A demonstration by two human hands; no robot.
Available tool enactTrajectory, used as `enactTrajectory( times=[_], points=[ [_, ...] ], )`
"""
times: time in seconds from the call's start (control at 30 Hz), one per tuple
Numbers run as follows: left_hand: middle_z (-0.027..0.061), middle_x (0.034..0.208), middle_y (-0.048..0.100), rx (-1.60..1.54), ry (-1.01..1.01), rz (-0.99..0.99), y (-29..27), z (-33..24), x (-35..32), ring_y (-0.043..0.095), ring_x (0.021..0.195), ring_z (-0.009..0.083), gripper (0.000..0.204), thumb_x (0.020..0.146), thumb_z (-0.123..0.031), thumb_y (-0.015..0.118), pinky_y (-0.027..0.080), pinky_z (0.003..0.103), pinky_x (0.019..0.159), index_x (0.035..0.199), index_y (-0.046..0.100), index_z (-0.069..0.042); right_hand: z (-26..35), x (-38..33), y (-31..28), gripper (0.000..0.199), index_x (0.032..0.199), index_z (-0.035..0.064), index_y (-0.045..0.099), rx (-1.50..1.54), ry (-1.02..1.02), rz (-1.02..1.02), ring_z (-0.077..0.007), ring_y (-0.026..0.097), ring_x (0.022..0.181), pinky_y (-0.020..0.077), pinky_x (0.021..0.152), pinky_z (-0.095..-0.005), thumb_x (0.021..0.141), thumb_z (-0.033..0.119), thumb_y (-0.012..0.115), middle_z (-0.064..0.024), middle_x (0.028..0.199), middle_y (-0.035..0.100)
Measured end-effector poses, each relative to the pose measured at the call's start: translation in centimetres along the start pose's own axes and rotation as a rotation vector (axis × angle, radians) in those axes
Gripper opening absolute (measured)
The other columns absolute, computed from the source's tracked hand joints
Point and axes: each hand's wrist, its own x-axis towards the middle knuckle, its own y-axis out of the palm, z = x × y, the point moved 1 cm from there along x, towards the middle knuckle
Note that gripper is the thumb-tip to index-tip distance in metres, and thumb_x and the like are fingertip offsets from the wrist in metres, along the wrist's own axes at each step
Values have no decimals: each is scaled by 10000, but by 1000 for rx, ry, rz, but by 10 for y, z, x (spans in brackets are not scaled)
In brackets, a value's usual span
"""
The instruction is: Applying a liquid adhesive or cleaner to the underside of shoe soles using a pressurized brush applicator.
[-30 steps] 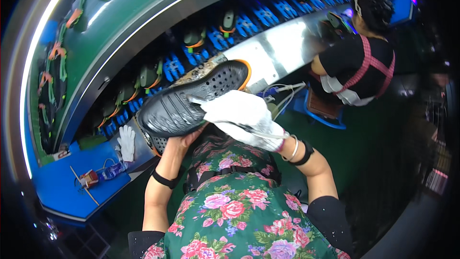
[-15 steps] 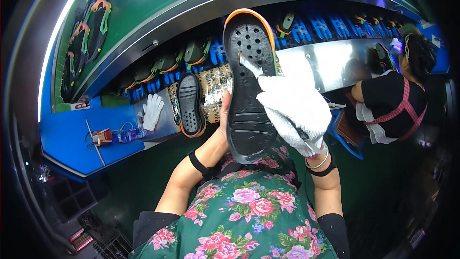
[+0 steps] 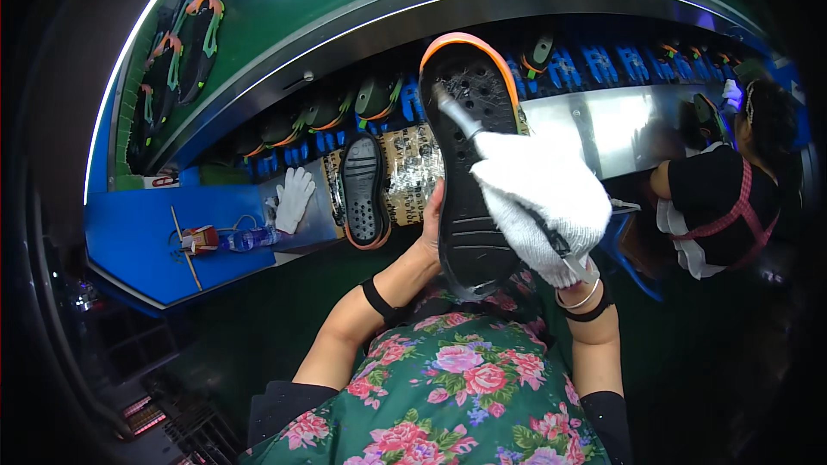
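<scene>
A black shoe sole [image 3: 457,174] with an orange rim stands tilted before me, its hollow inner side with round holes and ridges facing me. My left hand [image 3: 433,222], bare, grips the sole's left edge; most of its fingers are hidden behind it. In a white knitted glove, my right hand [image 3: 551,194] is closed round a brush [image 3: 463,117]. The brush's pale tip lies on the sole near its far left rim, where the surface looks wet. A second black sole [image 3: 363,174], also orange-rimmed, rests on the cardboard-covered bench to the left.
Shoes on blue holders [image 3: 562,69] line the far side of the metal bench [image 3: 594,116]. At left, a blue table [image 3: 138,241] carries a plastic bottle [image 3: 247,239], a stick and a small red box; an empty white glove [image 3: 294,200] lies nearby. Another person [image 3: 724,185] sits at right.
The brush tip has moved along the sole toward its far left rim. The whole view has shifted, so the bench things appear farther right. Both hands keep their hold.
</scene>
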Motion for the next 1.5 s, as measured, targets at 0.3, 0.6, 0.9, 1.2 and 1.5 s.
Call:
enactTrajectory(
  times=[0.3,0.6,0.9,1.2,1.5],
  points=[
    [159,1491,546,98,31,-67,-4,-9,0,573,1338,323,771,1021,-654,438,464,497,1142,1547,422,-91,-2,-6,10,319,1106,74,789,18,-22,-64,-285,747,963,579,855,-379,798,-1,747,-103,1108,776],
    [201,1462,559,325,113,-377,-8,-20,3,550,1351,374,928,950,-788,418,410,531,1176,1523,451,-58,1,-9,26,215,961,53,800,109,38,-58,-278,758,931,582,854,-341,762,-28,812,-134,1017,788],
    [359,1535,401,282,169,150,35,-35,32,484,1385,489,1123,848,-929,345,437,611,1125,1630,240,-130,4,-19,40,260,1021,60,799,23,2,-5,-294,755,977,583,888,-378,780,-38,797,-151,1066,779],
    [364,1523,395,51,115,245,41,-37,45,542,1242,602,1046,859,-871,473,520,706,965,1645,189,-242,4,-39,43,368,1126,78,779,7,-29,61,-305,732,1040,570,908,-388,775,-34,779,-128,1153,760],
    [338,1552,371,-25,73,456,47,-43,58,490,1289,614,1031,851,-791,612,502,707,1003,1643,204,-273,4,-53,43,354,1153,83,762,168,45,104,-302,736,1030,583,866,-363,809,-2,764,-114,1152,761]
  ],
)
